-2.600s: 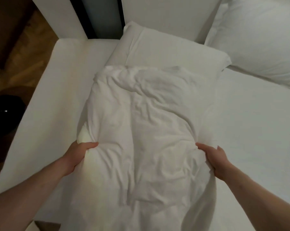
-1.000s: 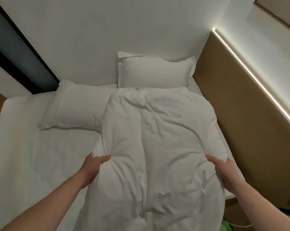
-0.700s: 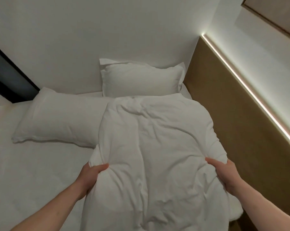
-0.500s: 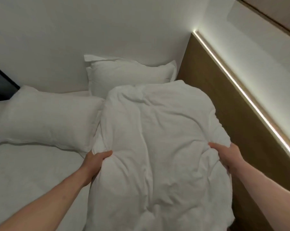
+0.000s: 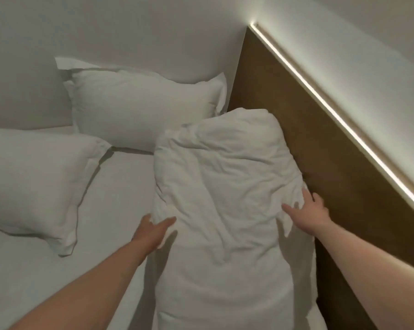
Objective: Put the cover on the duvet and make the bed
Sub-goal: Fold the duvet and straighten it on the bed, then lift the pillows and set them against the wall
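A crumpled white duvet (image 5: 225, 198), folded into a long narrow bundle, lies along the right side of the bed (image 5: 115, 206), next to the wooden wall panel. My left hand (image 5: 153, 231) is at the bundle's left edge with fingers spread and straight, holding nothing. My right hand (image 5: 308, 211) lies flat on its right edge, fingers extended. Whether the white fabric is the cover or the bare duvet cannot be told.
Two white pillows sit at the head of the bed: one (image 5: 141, 108) leans on the white wall, another (image 5: 34, 184) lies at the left. A brown wooden panel (image 5: 320, 148) with a lit strip (image 5: 339, 120) bounds the bed's right side.
Both hands gripped the duvet's edges and carried it from the left part of the bed to the right side. They have now let go and their fingers are straight.
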Demonstrator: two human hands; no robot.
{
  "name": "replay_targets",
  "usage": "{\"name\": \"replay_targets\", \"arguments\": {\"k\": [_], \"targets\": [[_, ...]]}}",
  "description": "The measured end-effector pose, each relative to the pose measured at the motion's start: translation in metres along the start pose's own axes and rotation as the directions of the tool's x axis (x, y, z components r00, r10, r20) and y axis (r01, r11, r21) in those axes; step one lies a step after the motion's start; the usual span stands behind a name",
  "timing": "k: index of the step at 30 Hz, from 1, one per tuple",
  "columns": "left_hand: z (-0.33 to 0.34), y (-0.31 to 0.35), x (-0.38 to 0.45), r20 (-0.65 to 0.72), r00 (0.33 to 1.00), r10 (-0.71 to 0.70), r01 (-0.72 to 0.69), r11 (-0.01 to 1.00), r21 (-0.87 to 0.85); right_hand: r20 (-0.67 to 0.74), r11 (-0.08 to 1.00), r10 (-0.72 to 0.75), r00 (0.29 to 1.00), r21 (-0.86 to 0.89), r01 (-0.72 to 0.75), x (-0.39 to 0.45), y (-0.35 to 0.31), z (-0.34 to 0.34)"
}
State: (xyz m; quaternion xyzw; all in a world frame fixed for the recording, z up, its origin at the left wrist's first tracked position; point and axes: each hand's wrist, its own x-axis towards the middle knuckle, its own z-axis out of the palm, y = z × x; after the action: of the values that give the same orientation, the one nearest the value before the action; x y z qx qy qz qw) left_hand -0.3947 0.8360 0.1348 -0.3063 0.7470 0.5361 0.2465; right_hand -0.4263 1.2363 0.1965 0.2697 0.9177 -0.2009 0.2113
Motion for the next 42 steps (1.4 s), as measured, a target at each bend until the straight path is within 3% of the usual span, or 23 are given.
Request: {"name": "replay_targets", "arguments": {"k": [2, 5, 10, 12, 14, 16, 18, 20, 22, 23, 25, 27, 31, 35, 42], "targets": [[0.017, -0.037, 0.006, 0.075, 0.996, 0.051, -0.064, 0.98, 0.186, 0.115, 0.995, 0.013, 0.993, -0.097, -0.001, -0.002, 0.031, 0.061], [0.031, -0.087, 0.009, 0.133, 0.985, 0.106, -0.146, 0.929, 0.341, 0.201, 0.994, 0.082, 0.976, -0.093, -0.065, -0.014, 0.07, 0.14], [0.036, -0.129, 0.008, 0.03, 0.996, -0.087, 0.074, 0.95, 0.304, 0.181, 0.996, 0.084, 0.98, -0.036, -0.079, -0.024, 0.082, 0.178], [0.045, -0.136, 0.0, 0.01, 0.998, -0.06, 0.052, 0.925, 0.376, 0.143, 0.995, 0.093, 0.985, -0.038, -0.088, -0.03, 0.079, 0.178], [0.055, -0.14, -0.013, -0.033, 0.999, 0.029, -0.013, 0.905, 0.425, -0.013, 0.998, 0.002, 1.0, -0.059, -0.002, -0.048, 0.067, 0.179], [0.06, -0.141, -0.021, -0.046, 0.997, 0.067, -0.044, 0.924, 0.379, -0.155, 0.975, -0.222, 0.963, -0.068, 0.214, -0.071, 0.047, 0.181], [0.059, -0.145, -0.027, -0.094, 0.988, 0.126, -0.086, 0.933, 0.349, -0.142, 0.941, -0.338, 0.93, -0.06, 0.332, -0.092, 0.03, 0.195], [0.059, -0.158, -0.033, -0.138, 0.919, 0.368, -0.248, 0.815, 0.524, -0.043, 0.945, -0.315, 0.948, -0.112, 0.308, -0.106, 0.026, 0.22], [0.063, -0.172, -0.044, 0.076, 0.84, 0.538, -0.434, 0.581, 0.689, 0.021, 0.931, -0.277, 0.961, -0.243, 0.274, -0.112, 0.039, 0.248], [0.067, -0.179, -0.049, 0.227, 0.823, 0.52, -0.504, 0.487, 0.714, 0.032, 0.925, -0.261, 0.965, -0.276, 0.259, -0.112, 0.047, 0.257], [0.071, -0.197, -0.057, 0.437, 0.824, 0.36, -0.56, 0.406, 0.722, 0.044, 0.925, -0.236, 0.971, -0.295, 0.238, -0.113, 0.057, 0.268], [0.065, -0.211, -0.06, 0.54, 0.815, 0.211, -0.576, 0.394, 0.716, 0.064, 0.926, -0.208, 0.976, -0.307, 0.217, -0.117, 0.059, 0.275], [0.034, -0.208, -0.064, 0.574, 0.785, 0.233, -0.614, 0.414, 0.672, 0.142, 0.929, -0.144, 0.979, -0.321, 0.183, -0.14, 0.046, 0.276], [-0.023, -0.199, -0.069, 0.488, 0.829, 0.273, -0.553, 0.531, 0.642, 0.231, 0.934, -0.118, 0.966, -0.304, 0.187, -0.168, 0.018, 0.269], [-0.173, -0.225, -0.031, 0.23, 0.956, 0.184, -0.294, 0.573, 0.765, 0.366, 0.902, -0.358, 0.859, -0.104, 0.42, -0.231, -0.094, 0.291]]}}
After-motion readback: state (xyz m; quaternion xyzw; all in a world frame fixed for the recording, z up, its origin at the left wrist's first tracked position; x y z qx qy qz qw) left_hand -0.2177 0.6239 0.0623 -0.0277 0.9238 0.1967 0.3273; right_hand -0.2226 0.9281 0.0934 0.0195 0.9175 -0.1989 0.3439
